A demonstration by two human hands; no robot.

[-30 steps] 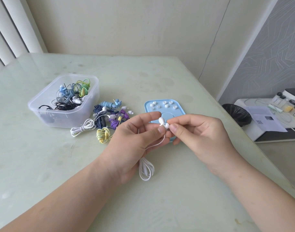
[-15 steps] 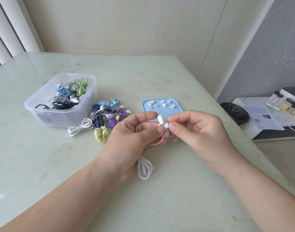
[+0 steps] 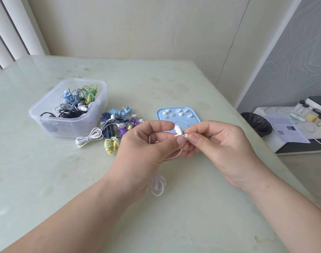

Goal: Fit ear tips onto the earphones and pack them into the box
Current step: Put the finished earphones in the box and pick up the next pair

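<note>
My left hand (image 3: 145, 148) pinches a white earphone (image 3: 178, 130) between thumb and fingers, its coiled white cable (image 3: 157, 185) hanging below the palm. My right hand (image 3: 221, 143) pinches a small white ear tip (image 3: 186, 136) against the earbud's nozzle. Behind the hands lies a light blue lid (image 3: 194, 115) with several loose white ear tips (image 3: 180, 114) on it. A clear plastic box (image 3: 52, 114) at the left holds tangled earphones. Beside it lies a pile of bundled earphones (image 3: 117, 123), with a white bundle (image 3: 89, 138) and a yellow bundle (image 3: 111, 146) in front.
The pale green table (image 3: 46, 179) ends at the right edge (image 3: 276, 157). Beyond that edge stand a black bin (image 3: 256, 124) and a low white stand (image 3: 287, 128) with papers and jars. A wall runs behind the table.
Both hands stay together on the white earphone; the view has shifted slightly, and the fingers have hardly moved.
</note>
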